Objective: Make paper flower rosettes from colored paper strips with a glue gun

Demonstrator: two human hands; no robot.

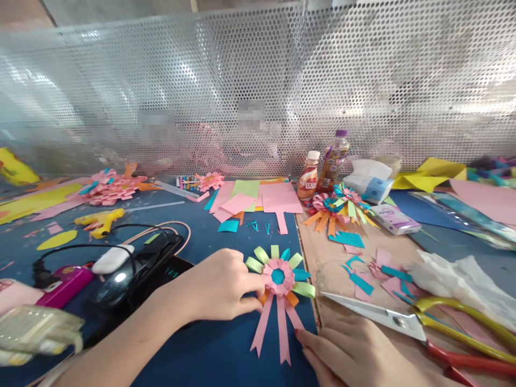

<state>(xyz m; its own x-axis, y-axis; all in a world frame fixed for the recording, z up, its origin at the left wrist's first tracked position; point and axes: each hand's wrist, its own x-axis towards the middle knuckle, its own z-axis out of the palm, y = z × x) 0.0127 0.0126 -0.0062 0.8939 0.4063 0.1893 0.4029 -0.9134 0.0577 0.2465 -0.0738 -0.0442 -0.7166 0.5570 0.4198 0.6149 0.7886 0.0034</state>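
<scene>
- At the lower centre of the frame, a pink, green and blue paper rosette (pixel 278 290) is laid on the blue tabletop (pixel 226 357).
- Its left edge is grasped between the thumb and finger of the left hand (pixel 220 285).
- Its right-hand pink tail (pixel 293 317) is touched by a fingertip of the right hand (pixel 355 349), lower right; whether the tail is pinched cannot be told.
- Beside that hand, scissors (pixel 399 321) are seen with blades together.
- At mid-left, a yellow glue gun (pixel 100 221) is seen.
- Above centre, pink paper sheets (pixel 280 198) are spread near a Nescafé bottle (pixel 308 177).
</scene>
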